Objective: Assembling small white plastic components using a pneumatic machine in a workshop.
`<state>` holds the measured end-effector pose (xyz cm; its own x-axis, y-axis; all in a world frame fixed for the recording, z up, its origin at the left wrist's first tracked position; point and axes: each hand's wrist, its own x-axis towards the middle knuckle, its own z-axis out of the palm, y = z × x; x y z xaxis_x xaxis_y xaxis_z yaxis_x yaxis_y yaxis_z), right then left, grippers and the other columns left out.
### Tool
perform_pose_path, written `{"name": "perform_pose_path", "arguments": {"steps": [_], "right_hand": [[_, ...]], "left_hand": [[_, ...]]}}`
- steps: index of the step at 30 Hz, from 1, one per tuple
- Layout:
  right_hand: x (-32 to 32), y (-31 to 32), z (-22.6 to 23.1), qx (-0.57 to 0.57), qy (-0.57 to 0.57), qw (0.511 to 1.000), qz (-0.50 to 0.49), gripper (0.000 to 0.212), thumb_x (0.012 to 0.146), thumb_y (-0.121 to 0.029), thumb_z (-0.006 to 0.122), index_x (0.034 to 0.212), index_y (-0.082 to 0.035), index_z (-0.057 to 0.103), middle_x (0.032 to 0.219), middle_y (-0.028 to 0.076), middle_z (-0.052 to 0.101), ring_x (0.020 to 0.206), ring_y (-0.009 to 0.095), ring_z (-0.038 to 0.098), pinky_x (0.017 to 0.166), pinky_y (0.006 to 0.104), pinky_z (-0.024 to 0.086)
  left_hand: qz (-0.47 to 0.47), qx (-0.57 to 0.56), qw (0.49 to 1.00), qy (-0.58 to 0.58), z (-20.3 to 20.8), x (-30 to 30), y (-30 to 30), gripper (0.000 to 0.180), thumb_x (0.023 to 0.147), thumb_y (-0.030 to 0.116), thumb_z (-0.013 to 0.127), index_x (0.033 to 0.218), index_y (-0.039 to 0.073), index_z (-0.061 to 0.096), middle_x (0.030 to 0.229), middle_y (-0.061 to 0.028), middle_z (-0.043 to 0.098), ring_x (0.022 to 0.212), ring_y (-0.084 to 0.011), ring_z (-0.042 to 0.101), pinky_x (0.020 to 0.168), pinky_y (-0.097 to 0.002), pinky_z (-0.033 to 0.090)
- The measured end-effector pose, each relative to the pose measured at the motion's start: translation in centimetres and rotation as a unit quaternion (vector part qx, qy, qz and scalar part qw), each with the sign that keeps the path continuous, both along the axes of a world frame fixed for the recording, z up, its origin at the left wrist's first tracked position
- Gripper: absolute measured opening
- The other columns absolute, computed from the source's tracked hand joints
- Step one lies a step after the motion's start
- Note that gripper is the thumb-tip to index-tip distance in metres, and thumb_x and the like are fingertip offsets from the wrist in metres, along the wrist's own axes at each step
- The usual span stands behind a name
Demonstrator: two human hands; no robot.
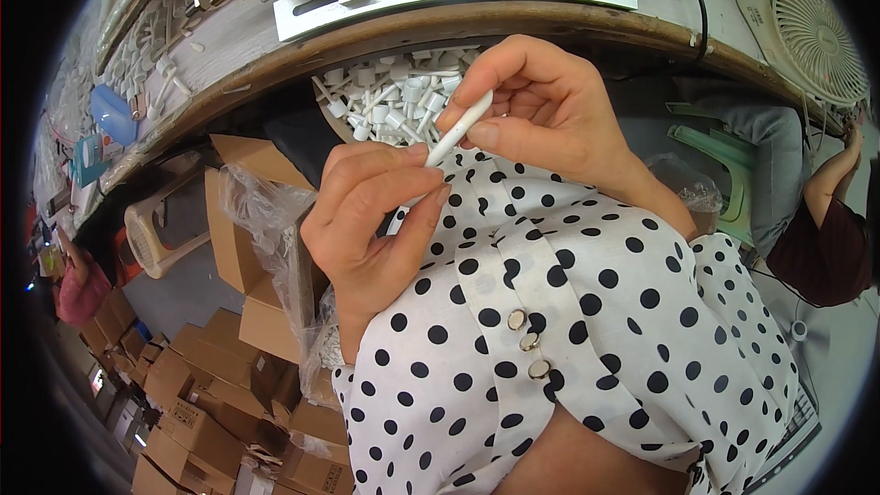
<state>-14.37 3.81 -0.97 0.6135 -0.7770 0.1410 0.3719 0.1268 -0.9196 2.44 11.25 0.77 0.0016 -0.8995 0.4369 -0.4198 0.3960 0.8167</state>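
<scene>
Over my lap I hold a slim white plastic rod (458, 132), tilted with its upper end to the right. My left hand (367, 215) pinches its lower end between thumb and fingers. Around the upper part, the thumb and fingers of my right hand (550, 115) are closed. The exact kind of rod is unclear, and its ends are partly hidden by my fingers. Just behind my hands, below the table edge, lies a heap of white plastic pieces (394, 108) with round caps and thin stems.
A metal fixture plate (458, 11) sits on the wooden-edged table (247, 82). At the far right stands a fan (811, 32). An open carton (240, 243) with plastic film is at my left, near a stool (160, 229) and stacked cartons (215, 362). Other people sit at both sides.
</scene>
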Motion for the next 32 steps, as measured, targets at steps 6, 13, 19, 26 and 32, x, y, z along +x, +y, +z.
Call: {"name": "perform_pose_path", "arguments": {"steps": [6, 13, 19, 26, 32], "right_hand": [[0.1, 0.0, -1.0, 0.013, 0.021, 1.000, 0.001, 0.021, 0.079, 0.007, 0.054, 0.099, 0.001, 0.052, 0.093, 0.013, 0.061, 0.087, 0.015, 0.059, 0.077, 0.0256, 0.049], [-3.0, -0.2, -5.4, -0.155, 0.320, 0.928, -0.115, 0.022, 0.077, -0.005, 0.057, 0.098, 0.000, 0.058, 0.090, 0.009, 0.062, 0.079, 0.015, 0.062, 0.070, 0.0263, 0.049], [-8.9, -1.0, -12.0, -0.138, 0.534, 0.805, -0.218, 0.026, 0.075, -0.016, 0.062, 0.096, -0.001, 0.060, 0.087, 0.014, 0.061, 0.071, 0.024, 0.062, 0.064, 0.0322, 0.049], [-8.4, -5.2, -17.3, 0.189, 0.398, 0.878, -0.188, 0.036, 0.077, -0.020, 0.062, 0.103, 0.003, 0.056, 0.089, 0.014, 0.061, 0.075, 0.020, 0.062, 0.062, 0.0323, 0.052], [-8.7, -3.2, -18.8, 0.257, 0.376, 0.875, -0.163, 0.041, 0.081, -0.018, 0.057, 0.118, -0.003, 0.048, 0.099, 0.012, 0.059, 0.082, 0.024, 0.062, 0.058, 0.0328, 0.054]], "left_hand": [[0.025, -0.033, 0.995, -0.092, -0.5, -0.2, 0.0, 0.024, 0.055, -0.011, 0.068, 0.074, 0.001, 0.062, 0.081, -0.0095, 0.061, 0.070, -0.0237, 0.056, 0.060, -0.0297, 0.045], [0.034, 0.012, 0.972, -0.234, -7.7, 1.9, -1.0, 0.028, 0.064, -0.001, 0.068, 0.091, 0.002, 0.061, 0.102, -0.0137, 0.058, 0.094, -0.0303, 0.052, 0.079, -0.0366, 0.043], [0.214, 0.159, 0.937, -0.225, -13.1, 2.9, 2.3, 0.048, 0.079, 0.023, 0.065, 0.120, 0.006, 0.046, 0.135, -0.0195, 0.028, 0.120, -0.0339, 0.033, 0.096, -0.0424, 0.031], [0.245, 0.275, 0.927, 0.075, -15.9, 2.9, 3.3, 0.053, 0.081, 0.014, 0.060, 0.126, 0.000, 0.035, 0.132, -0.0206, 0.029, 0.122, -0.0307, 0.032, 0.099, -0.0421, 0.031], [0.242, 0.287, 0.914, 0.155, -16.2, 3.3, 2.6, 0.054, 0.081, 0.012, 0.060, 0.127, 0.000, 0.034, 0.131, -0.0173, 0.031, 0.123, -0.0290, 0.032, 0.103, -0.0426, 0.026]]}}
